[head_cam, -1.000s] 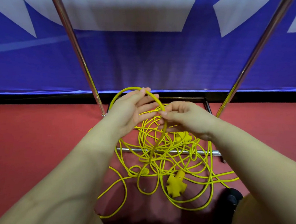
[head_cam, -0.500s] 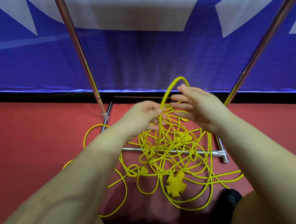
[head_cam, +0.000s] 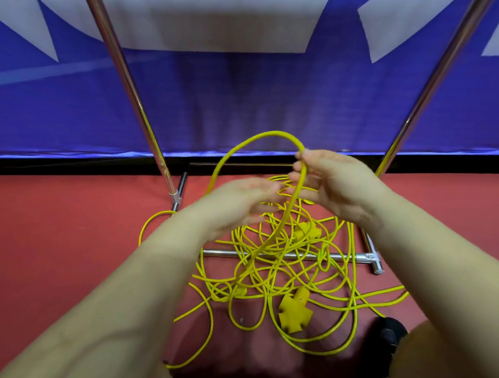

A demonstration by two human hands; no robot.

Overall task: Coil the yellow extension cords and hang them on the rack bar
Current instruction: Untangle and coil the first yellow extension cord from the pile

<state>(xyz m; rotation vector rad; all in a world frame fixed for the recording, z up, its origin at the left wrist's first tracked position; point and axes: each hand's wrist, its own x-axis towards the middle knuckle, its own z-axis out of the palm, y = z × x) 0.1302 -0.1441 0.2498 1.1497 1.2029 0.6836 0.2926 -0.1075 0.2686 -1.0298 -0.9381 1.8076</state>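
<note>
An indoor sports hall or event venue, by the look of it: red floor (head_cam: pixel 54 246) (matte, court-like), a blue banner (head_cam: pixel 236 101) with white lettering, and a chrome rack (head_cam: pixel 122 79) before it.

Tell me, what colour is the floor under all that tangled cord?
Red. The floor shows best in the head view, under the yellow cord.

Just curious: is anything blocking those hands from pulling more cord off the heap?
Nothing separate stands between them. The right hand already pinches a cord loop, but the heap is tangled and draped over the rack's floor bar, which may snag.
</note>
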